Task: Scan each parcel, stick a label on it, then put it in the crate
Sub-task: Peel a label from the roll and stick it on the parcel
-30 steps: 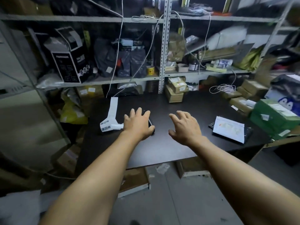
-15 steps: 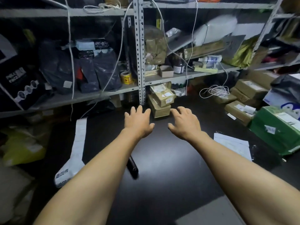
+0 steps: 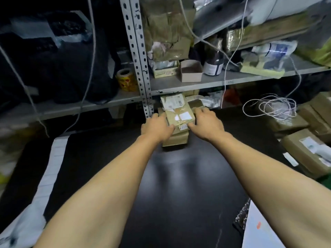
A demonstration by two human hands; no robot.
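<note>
Both of my hands are on one small parcel (image 3: pixel 180 116) at the far edge of the black surface (image 3: pixel 179 185), just under the metal shelf. My left hand (image 3: pixel 156 126) lies flat against its left side, fingers stretched forward, and my right hand (image 3: pixel 207 122) presses its right side, thumb pointing inward across the near top edge. The hands bracket the box without curling fully around it.

The parcel is a brown cardboard box, wrapped in glossy tape, with two white patches on top and a small barcode sticker near my right thumb; the printing is too blurred to read. It sits on a second, similar box (image 3: pixel 176 139), and a third (image 3: pixel 172 101) with a white barcode label lies just behind.

Farther left, a long strip of white labels (image 3: pixel 53 165) runs along the smooth surface. On the shelf to the left stands one yellow tape roll (image 3: pixel 126 79). At right, a coil of white cable (image 3: pixel 270 109) rests near more brown cartons (image 3: pixel 308 153).
</note>
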